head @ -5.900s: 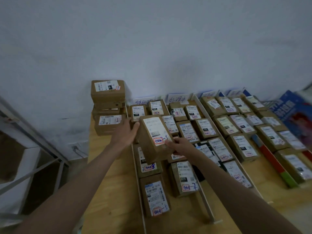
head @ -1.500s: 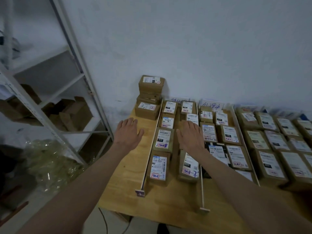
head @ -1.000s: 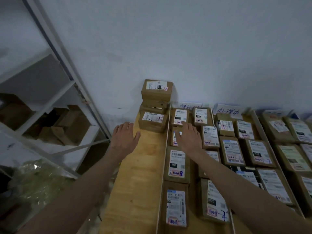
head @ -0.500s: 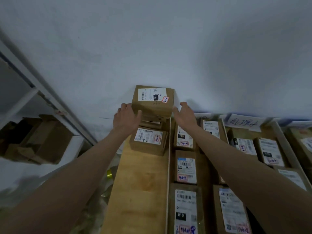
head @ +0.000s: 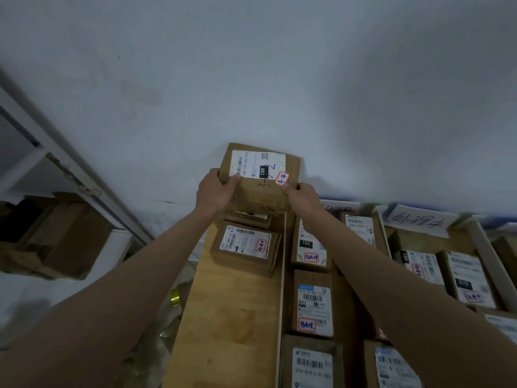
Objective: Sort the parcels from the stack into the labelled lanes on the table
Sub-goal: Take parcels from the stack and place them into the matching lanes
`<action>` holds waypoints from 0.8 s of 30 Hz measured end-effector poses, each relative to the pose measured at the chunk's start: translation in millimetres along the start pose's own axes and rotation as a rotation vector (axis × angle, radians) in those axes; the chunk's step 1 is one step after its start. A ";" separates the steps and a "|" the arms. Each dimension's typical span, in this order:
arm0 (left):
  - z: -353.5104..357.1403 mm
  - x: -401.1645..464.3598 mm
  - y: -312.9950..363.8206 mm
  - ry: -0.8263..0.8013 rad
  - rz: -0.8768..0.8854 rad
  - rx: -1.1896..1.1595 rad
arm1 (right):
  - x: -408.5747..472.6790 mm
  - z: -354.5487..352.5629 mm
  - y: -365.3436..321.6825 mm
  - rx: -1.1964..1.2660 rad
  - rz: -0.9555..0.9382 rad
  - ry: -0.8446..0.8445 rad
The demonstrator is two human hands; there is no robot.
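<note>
A brown cardboard parcel (head: 260,177) with a white shipping label and a small red-edged sticker is held tilted above the stack at the table's far left corner. My left hand (head: 216,191) grips its left side and my right hand (head: 300,198) grips its right side, thumbs on top. Under it sit the stack's other parcels (head: 246,246), the nearest with a red-edged sticker. To the right, white dividers (head: 281,275) bound lanes filled with several labelled parcels (head: 313,303). A handwritten lane sign (head: 418,221) leans on the wall.
The wooden table (head: 229,317) has a bare strip left of the first divider. A white wall rises right behind the stack. A metal shelf frame (head: 72,169) with cardboard boxes (head: 64,239) stands to the left, beyond the table edge.
Both hands reached from the table to the stack, closed on the top parcel and have lifted and tilted it toward me. The camera has moved closer to the stack.
</note>
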State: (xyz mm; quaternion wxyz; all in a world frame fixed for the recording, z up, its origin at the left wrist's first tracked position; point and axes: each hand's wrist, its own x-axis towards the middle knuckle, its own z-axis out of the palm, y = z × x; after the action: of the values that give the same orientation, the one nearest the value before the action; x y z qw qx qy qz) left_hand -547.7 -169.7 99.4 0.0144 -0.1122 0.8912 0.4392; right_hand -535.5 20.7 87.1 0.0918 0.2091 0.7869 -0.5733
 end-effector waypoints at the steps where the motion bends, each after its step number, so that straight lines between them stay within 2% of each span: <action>1: -3.4 -6.5 2.7 0.007 0.023 -0.053 | -6.4 -1.2 0.4 0.049 0.015 0.015; 4: -9.8 -25.0 8.5 0.059 0.031 -0.177 | -38.8 -2.6 5.4 0.230 0.077 0.054; 6: -10.9 -40.7 10.7 0.063 -0.128 -0.317 | -66.6 -1.1 14.5 0.381 0.140 0.037; 8: -7.0 -64.1 9.8 -0.008 -0.315 -0.470 | -98.2 -0.1 21.2 0.516 0.200 0.003; 12: 10.4 -116.6 -0.1 -0.163 -0.323 -0.533 | -148.5 -1.4 40.9 0.626 0.222 -0.086; 15: 11.5 -139.4 -9.5 -0.194 -0.323 -0.571 | -175.2 -10.2 60.1 0.587 0.230 -0.124; 19: -2.2 -165.6 -16.1 -0.299 -0.283 -0.491 | -195.2 -40.0 77.3 0.440 0.193 0.113; 20: -6.5 -173.6 -15.4 -0.326 -0.270 -0.474 | -198.8 -48.6 79.0 0.386 0.161 0.117; 24: -21.1 -205.2 -10.8 -0.409 -0.237 -0.454 | -218.5 -70.4 80.0 0.175 0.103 -0.177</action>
State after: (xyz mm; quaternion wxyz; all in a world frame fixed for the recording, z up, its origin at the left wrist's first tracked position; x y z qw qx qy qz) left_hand -343.9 -154.2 129.5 0.2187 -0.1247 0.7299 0.6355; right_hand -298.3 58.5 124.9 0.1714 0.2050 0.7108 -0.6507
